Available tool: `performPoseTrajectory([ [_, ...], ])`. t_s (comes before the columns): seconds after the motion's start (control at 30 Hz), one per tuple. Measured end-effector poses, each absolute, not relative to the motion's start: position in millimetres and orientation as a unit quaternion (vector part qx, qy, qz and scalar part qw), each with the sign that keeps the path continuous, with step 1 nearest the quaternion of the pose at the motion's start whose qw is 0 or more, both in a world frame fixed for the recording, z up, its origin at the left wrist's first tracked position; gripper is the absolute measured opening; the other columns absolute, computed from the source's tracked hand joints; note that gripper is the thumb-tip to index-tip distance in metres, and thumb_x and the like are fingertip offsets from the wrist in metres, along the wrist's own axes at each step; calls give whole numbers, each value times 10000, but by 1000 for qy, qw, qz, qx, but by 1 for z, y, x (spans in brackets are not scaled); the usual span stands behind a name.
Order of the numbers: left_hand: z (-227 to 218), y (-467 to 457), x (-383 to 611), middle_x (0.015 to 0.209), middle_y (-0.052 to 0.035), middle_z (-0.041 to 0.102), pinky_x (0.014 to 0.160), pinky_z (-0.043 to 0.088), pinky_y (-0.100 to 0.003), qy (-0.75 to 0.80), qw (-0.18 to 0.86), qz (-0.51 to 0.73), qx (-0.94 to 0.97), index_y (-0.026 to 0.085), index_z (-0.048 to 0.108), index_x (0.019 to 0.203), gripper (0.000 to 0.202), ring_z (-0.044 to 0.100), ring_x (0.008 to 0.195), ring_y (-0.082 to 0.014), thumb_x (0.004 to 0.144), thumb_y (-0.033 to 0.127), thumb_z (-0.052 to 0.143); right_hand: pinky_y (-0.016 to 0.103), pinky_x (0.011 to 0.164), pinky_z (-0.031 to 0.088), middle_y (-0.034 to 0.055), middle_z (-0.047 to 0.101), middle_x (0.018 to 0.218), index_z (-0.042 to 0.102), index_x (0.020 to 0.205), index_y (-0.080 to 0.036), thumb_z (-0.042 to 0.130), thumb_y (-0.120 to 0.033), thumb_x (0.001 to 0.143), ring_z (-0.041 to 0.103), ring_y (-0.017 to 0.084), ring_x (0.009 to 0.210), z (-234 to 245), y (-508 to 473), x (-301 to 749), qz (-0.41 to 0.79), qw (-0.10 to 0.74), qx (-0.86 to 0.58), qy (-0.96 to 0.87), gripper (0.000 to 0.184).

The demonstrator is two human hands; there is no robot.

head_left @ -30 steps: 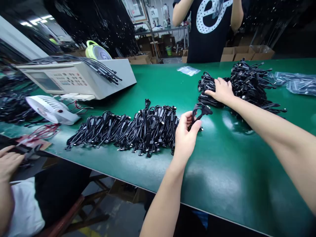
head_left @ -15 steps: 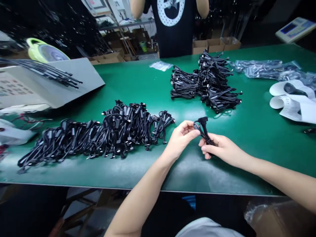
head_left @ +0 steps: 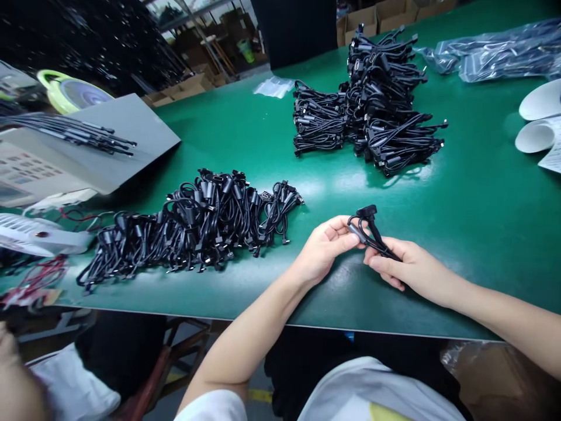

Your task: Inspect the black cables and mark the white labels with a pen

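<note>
A bundled black cable [head_left: 371,228] with a flat, wide connector at its top is held between my two hands above the green table [head_left: 482,245]. My left hand [head_left: 328,245] pinches a thicker barrel section on the cable's left side between thumb and fingers. Around the lower part of the same bundle, the fingers of my right hand [head_left: 405,266] are closed. To the left lies a long heap of black cables [head_left: 197,228]. Farther off, at the back right, another pile of bundled black cables [head_left: 372,111] rests on the table.
A grey machine [head_left: 114,158] with thin black cables across it stands at the left, near a green fan [head_left: 74,93]. Clear plastic bags [head_left: 504,55] and white rolled sheets [head_left: 541,126] lie at the right. A seated person's arm [head_left: 21,380] shows lower left.
The view has tilted down and shifted, so the piles appear higher. Both hands keep hold of the cable, whose looped top now shows more openly. The person opposite is mostly out of frame.
</note>
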State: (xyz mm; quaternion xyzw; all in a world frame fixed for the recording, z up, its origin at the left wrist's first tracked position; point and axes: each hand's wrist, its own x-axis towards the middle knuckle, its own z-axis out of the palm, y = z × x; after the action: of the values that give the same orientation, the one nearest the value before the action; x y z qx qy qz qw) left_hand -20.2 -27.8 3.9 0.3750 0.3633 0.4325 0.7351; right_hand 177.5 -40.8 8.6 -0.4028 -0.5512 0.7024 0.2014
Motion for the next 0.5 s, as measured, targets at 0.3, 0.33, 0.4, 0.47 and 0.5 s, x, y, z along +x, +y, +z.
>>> performPoseTrajectory([
  [0.3, 0, -29, -23, 943, -30, 628, 861, 480, -273, 416, 654, 433, 460, 177, 586, 970, 351, 601, 886, -139, 778, 384, 794, 329, 741, 423, 16, 650, 886, 588, 917, -230, 542, -459, 953, 598, 217, 818, 7, -40, 175, 552, 171, -459, -675, 237],
  [0.33, 1, -29, -23, 947, -25, 624, 851, 475, -261, 432, 622, 442, 480, 185, 589, 1012, 336, 593, 884, -134, 796, 360, 778, 337, 765, 421, 19, 664, 925, 591, 932, -230, 536, -462, 958, 606, 226, 852, 7, -41, 175, 543, 161, -457, -686, 240],
  [0.4, 2, -29, -24, 1041, -35, 631, 884, 468, -258, 443, 573, 456, 518, 211, 608, 1124, 328, 588, 952, -144, 840, 319, 731, 332, 746, 416, 22, 663, 916, 601, 958, -226, 521, -490, 964, 603, 224, 835, 9, -41, 175, 533, 147, -457, -697, 275],
  [0.47, 5, -29, -25, 1152, -47, 631, 933, 460, -261, 431, 558, 454, 545, 230, 634, 1175, 308, 583, 1035, -155, 880, 304, 682, 303, 663, 402, 20, 621, 824, 614, 946, -213, 478, -522, 977, 563, 193, 740, 11, -42, 176, 543, 147, -458, -688, 339],
  [0.5, 5, -29, -25, 1183, -49, 632, 946, 457, -261, 426, 561, 450, 549, 232, 649, 1172, 289, 582, 1057, -159, 894, 308, 666, 283, 608, 384, 13, 579, 769, 619, 937, -207, 453, -537, 984, 523, 170, 675, 12, -42, 176, 563, 147, -456, -673, 373],
])
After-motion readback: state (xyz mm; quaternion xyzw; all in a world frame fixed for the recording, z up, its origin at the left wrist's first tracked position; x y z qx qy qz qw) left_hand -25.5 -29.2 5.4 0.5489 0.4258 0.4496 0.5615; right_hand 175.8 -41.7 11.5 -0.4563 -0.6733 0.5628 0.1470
